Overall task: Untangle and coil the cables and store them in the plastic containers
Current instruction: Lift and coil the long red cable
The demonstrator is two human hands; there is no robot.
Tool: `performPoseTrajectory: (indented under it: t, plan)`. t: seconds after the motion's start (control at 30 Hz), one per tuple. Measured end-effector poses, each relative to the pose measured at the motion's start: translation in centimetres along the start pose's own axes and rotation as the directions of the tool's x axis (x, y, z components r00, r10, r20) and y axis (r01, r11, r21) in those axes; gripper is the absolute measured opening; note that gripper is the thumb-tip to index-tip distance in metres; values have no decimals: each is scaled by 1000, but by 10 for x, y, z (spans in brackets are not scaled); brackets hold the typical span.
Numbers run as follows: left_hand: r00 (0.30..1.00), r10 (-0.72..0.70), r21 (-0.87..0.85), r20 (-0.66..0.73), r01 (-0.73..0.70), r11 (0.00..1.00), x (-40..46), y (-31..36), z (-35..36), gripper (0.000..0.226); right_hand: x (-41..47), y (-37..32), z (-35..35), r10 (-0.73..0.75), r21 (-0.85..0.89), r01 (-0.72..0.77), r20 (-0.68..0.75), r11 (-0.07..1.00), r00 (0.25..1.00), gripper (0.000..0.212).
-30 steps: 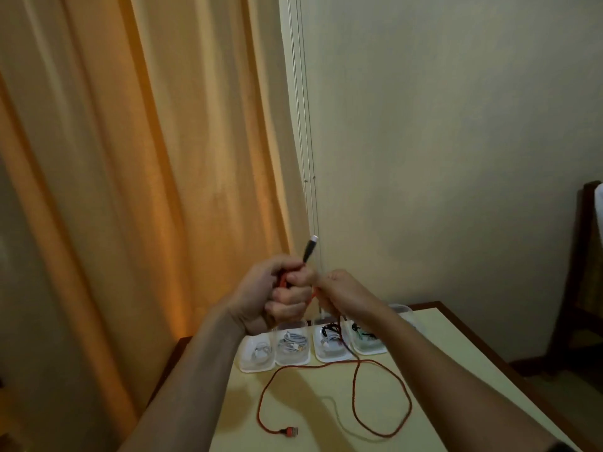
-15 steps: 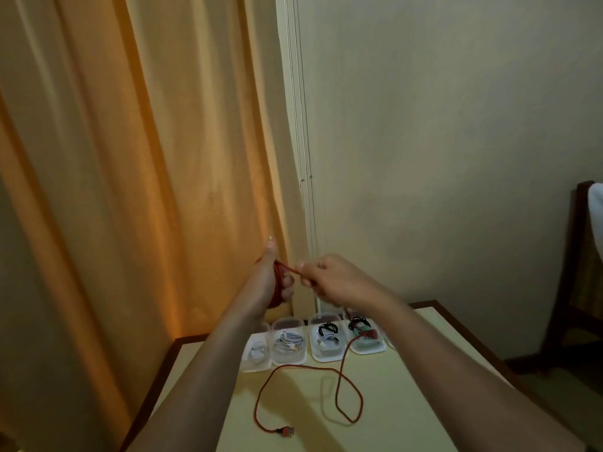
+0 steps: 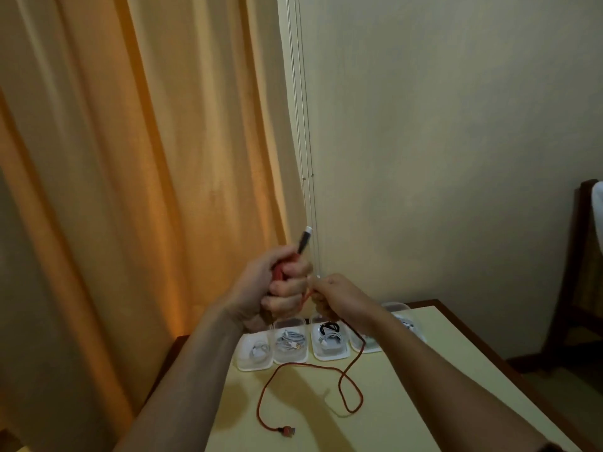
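Observation:
My left hand [image 3: 277, 285] is raised above the table and grips loops of a red cable [image 3: 342, 381]; its black plug with a silver tip [image 3: 304, 240] sticks up out of the fist. My right hand [image 3: 336, 291], just to the right, pinches the same cable close to the left hand. From there the cable hangs down, curls once on the pale table [image 3: 408, 402] and ends in a red USB plug [image 3: 287, 431] near the front. A row of clear plastic containers [image 3: 292, 344] holding coiled white and black cables stands at the table's far edge.
An orange curtain [image 3: 146, 190] hangs at the left and a plain wall [image 3: 440, 158] fills the right. A dark wooden chair [image 3: 580, 272] stands beyond the table's right side. The table has a dark wooden rim [image 3: 456, 316].
The left hand has turned so the black plug points up again. The right hand has come back beside it, and the loop of cable lying on the table has become smaller.

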State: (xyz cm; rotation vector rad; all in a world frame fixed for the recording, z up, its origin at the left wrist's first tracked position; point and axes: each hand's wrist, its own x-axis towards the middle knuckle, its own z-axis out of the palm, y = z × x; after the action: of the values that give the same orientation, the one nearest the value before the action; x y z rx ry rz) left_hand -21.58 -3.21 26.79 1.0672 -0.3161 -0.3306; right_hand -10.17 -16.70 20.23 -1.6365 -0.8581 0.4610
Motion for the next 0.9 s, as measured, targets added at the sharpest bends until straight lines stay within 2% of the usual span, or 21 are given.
performPoseTrajectory:
  t: [0.07, 0.13, 0.2, 0.3, 0.33, 0.4, 0.47, 0.53, 0.6, 0.67, 0.7, 0.77, 0.83, 0.9]
  plan:
    - [975, -194, 44, 109, 190, 981, -1, -5, -3, 38, 5, -20, -9, -44, -85, 45, 15, 995, 999, 41]
    - [947, -319, 155, 43, 309, 938, -1, -8, -8, 49, 9, -43, -17, -48, -171, 45, -14, 984, 999, 43]
    - [919, -352, 311, -180, 392, 866, -2, -10, -11, 61, 11, -62, -25, -17, -280, -4, -73, 960, 997, 47]
    - [843, -209, 400, -496, 435, 807, -1, -12, -11, 68, 8, -75, -23, -15, -407, -8, -55, 913, 998, 46]
    - [820, -131, 402, -557, 405, 821, 2, -12, -10, 68, 7, -75, -20, -15, -404, -2, -38, 915, 999, 45]
    - [751, 115, 506, -650, 315, 803, 10, -14, -10, 60, 3, -69, -10, -11, -337, 3, -21, 941, 1000, 44]
    - [620, 356, 595, -700, 229, 770, 16, -11, -12, 56, -1, -55, 0, -11, -267, 4, -23, 964, 1000, 43]
    - [503, 435, 506, -747, 6, 863, 20, -6, -14, 48, -7, -38, 7, -19, -184, 15, -20, 983, 1000, 45]
    - [481, 459, 369, -747, -276, 888, 22, -1, -12, 41, -11, -20, 13, -31, -62, 30, -14, 998, 999, 47]
    - [510, 495, 275, -703, -447, 851, 21, -1, -4, 40, -12, -8, 19, -39, 53, 40, -13, 998, 999, 48]
    - [539, 509, 243, -671, -488, 838, 20, -2, -1, 41, -13, -4, 22, -40, 106, 41, -9, 994, 999, 48]
    - [647, 517, 187, -560, -510, 840, 17, -4, 2, 45, -12, 4, 25, -46, 178, 40, 25, 983, 999, 48]
    - [809, 457, 95, -369, -456, 885, 10, -2, 3, 49, -9, 10, 24, -51, 185, 40, 58, 982, 997, 49]
    - [954, 276, -2, -120, -278, 960, 3, 1, 6, 49, -6, 13, 20, -41, 153, 34, 42, 988, 998, 49]
